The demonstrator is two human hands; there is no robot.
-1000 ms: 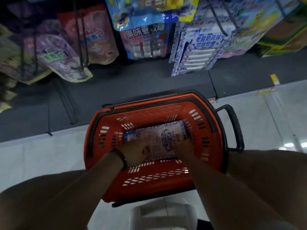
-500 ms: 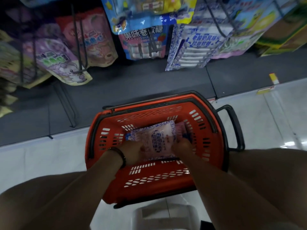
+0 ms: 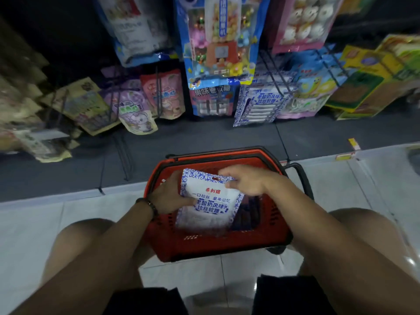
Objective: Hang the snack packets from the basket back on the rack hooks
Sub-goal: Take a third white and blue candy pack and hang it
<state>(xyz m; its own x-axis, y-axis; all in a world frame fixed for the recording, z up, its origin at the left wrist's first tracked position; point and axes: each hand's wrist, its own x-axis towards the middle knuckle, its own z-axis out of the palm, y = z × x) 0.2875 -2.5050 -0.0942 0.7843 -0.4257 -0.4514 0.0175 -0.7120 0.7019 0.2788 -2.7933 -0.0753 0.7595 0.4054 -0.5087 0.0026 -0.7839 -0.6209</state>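
Observation:
A white snack packet (image 3: 210, 202) with blue patterned edges and a hang hole at its top is lifted upright above the red basket (image 3: 268, 233) on the floor. My left hand (image 3: 169, 196) grips its left edge. My right hand (image 3: 244, 180) pinches its top right corner beside the hang hole. Something dark lies on the basket's bottom under the packet. On the rack straight ahead hang matching blue-and-white packets (image 3: 259, 105) on a wire hook (image 3: 276, 84).
The rack's dark base shelf (image 3: 204, 139) runs between basket and hanging goods. Pink and purple packets (image 3: 145, 103), a blue packet (image 3: 212, 98) and green-yellow boxes (image 3: 368, 85) hang or lean around. The basket's black handle (image 3: 303, 178) sticks out right. My knees flank the basket.
Both hands raised the packet from the basket's bottom and turned it upright, printed side toward me. My head tilted up, bringing more of the rack into view.

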